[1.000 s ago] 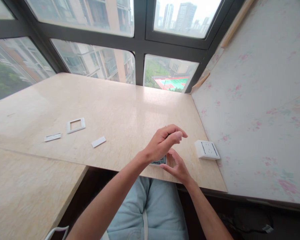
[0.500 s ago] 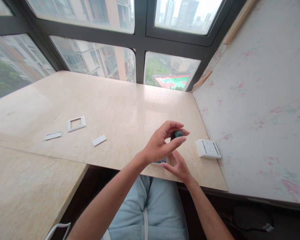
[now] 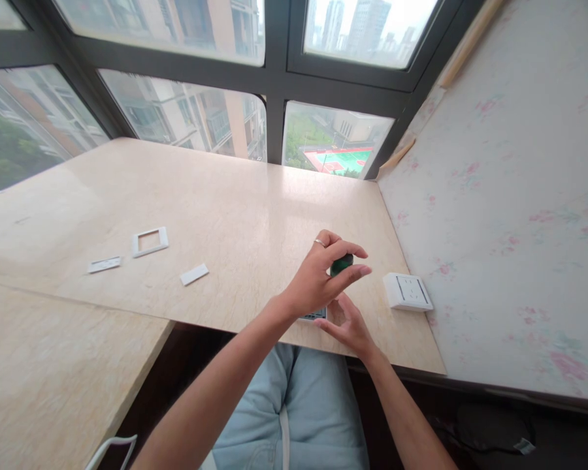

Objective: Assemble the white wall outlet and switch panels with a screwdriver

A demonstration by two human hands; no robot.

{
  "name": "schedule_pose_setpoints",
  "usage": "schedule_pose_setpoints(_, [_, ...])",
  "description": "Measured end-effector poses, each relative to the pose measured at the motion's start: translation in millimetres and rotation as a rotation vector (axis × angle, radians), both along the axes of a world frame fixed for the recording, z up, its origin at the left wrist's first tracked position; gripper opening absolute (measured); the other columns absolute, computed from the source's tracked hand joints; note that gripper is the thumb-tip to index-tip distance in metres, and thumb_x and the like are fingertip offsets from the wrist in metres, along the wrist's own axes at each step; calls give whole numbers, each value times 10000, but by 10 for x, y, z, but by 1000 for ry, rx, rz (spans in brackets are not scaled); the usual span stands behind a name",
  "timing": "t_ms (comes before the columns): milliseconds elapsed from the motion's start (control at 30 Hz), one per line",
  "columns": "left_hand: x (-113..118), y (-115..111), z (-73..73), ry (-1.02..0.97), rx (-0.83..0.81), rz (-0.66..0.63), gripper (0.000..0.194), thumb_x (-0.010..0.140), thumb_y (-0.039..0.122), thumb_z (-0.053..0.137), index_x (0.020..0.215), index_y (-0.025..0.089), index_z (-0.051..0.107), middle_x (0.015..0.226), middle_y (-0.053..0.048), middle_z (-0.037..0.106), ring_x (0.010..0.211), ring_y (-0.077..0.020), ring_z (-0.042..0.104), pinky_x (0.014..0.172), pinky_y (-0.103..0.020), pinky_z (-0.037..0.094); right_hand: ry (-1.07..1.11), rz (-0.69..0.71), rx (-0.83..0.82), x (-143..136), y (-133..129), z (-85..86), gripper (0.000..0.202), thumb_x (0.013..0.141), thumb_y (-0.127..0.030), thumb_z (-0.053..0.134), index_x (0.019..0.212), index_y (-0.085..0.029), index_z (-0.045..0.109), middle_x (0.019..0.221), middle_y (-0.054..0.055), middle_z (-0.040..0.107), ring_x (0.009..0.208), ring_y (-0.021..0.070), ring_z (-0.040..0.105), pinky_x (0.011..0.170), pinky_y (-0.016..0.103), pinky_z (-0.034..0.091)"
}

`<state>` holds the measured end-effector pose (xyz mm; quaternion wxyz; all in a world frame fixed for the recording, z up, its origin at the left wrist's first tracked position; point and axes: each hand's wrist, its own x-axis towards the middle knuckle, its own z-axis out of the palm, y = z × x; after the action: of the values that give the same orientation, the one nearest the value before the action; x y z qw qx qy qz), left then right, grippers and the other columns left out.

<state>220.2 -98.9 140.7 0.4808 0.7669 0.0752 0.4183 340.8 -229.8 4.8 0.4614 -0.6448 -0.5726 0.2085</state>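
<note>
A dark green, rounded handle (image 3: pixel 342 264) sits between the thumb and fingers of my left hand (image 3: pixel 318 271), which is closed loosely round it. What lies below the handle is hidden by the hand. Under my left wrist, near the front edge, part of a white-and-grey piece (image 3: pixel 318 314) shows flat on the counter. My right hand (image 3: pixel 350 328) is at its right side, thumb at its edge and fingers curved round it, with some fingertips hidden behind my left hand.
A white socket box (image 3: pixel 408 292) stands by the wallpapered wall on the right. To the left on the beige counter (image 3: pixel 215 196) lie a white frame (image 3: pixel 163 239), a narrow white strip (image 3: pixel 104 264) and a small white plate (image 3: pixel 195 275). Windows border the back.
My left hand has turned at the wrist and its fingers have shifted round the green handle, which now looks more upright. My right hand has stayed where it was.
</note>
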Motion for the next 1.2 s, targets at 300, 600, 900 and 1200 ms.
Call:
schedule_pose_setpoints(300, [-82,6,-32,-46,-385,-311,324,993,474,560,1138,192,626,1021,-87,688,926,-189,633,808,-323,505,-42,13,34,20,7,-35,502,808,-431,800,1213,-245,569,1380,142,610,1326,345,556,1091,538,468])
schedule_pose_setpoints(600, [49,-44,-116,-103,-533,-306,432,913,615,613,885,195,514,745,37,487,620,-88,446,577,-232,387,-42,25,40,12,7,2,509,822,-423,790,1252,-259,572,1389,123,614,1323,332,565,1094,522,477])
schedule_pose_setpoints(900, [185,-11,-213,-208,-593,-266,530,594,363,960,852,205,525,824,45,520,735,-97,543,667,-254,448,-29,-15,-19,6,-1,15,507,792,-475,804,1184,-240,586,1207,116,683,1158,334,645,988,509,529])
schedule_pose_setpoints(1200, [77,-55,-157,-182,-663,-410,398,911,538,665,1071,175,641,938,-60,669,880,-170,650,806,-319,519,-4,-41,-61,31,-25,-78,750,780,-506,808,1390,-240,462,1306,141,635,1214,347,619,1026,538,508])
